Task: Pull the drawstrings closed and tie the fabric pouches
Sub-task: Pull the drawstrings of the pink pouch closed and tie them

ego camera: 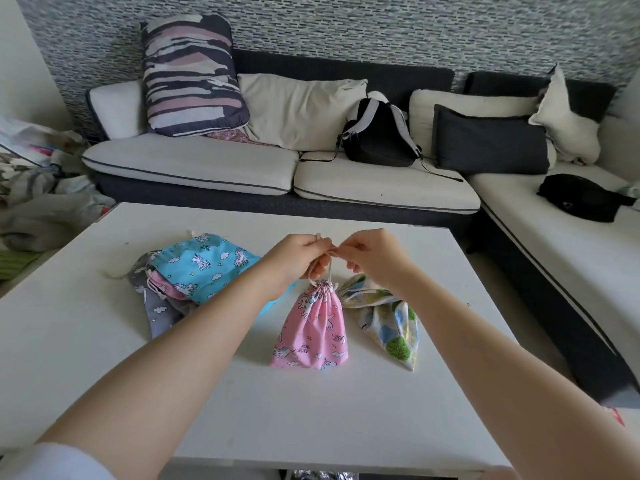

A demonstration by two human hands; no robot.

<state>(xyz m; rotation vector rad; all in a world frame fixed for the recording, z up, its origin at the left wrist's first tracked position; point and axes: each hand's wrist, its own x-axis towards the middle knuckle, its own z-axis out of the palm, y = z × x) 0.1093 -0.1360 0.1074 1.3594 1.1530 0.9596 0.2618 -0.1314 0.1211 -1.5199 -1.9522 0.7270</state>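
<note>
White table, cinched pink unicorn pouch

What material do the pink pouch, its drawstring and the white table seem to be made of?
Pink pouch: thin woven printed fabric, probably cotton; matte, and it gathers into fine pleats at the neck.
Drawstring: pale cord, perhaps cotton; too small to tell the weave.
Table: smooth white board, likely laminate or painted wood; flat, even, slightly satin surface.
</note>
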